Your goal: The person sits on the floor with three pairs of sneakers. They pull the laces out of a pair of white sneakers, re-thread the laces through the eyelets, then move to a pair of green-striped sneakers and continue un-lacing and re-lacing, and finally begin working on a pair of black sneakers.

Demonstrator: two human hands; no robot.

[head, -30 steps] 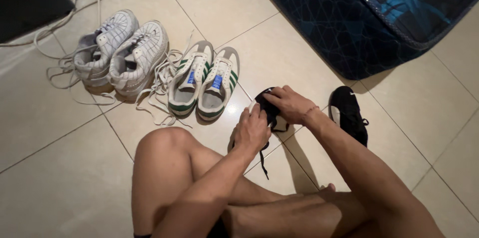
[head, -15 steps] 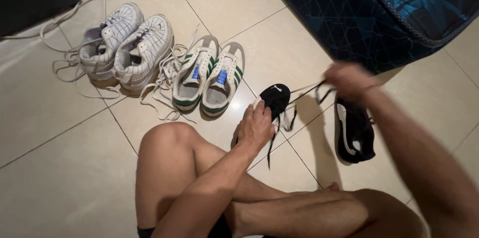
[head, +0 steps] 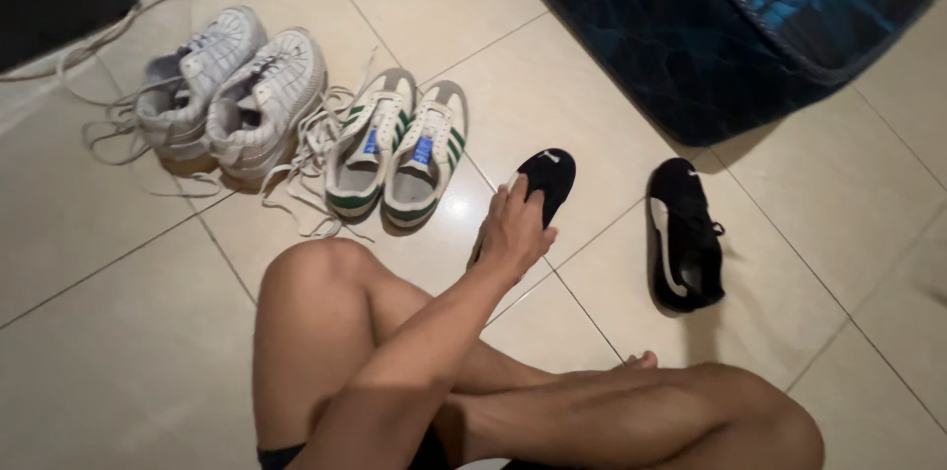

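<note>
Centre of frame: my left hand (head: pixel 513 233) grips the black shoe (head: pixel 546 181) on the tiled floor (head: pixel 99 352), its mate (head: pixel 684 235) lying apart at right (laces up). Green-striped sneakers (head: pixel 395 156) sit just left; right hand out of frame.

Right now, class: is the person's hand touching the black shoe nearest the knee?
Touching. In the head view the left hand lies on the near black shoe, fingers over its rear.
</note>
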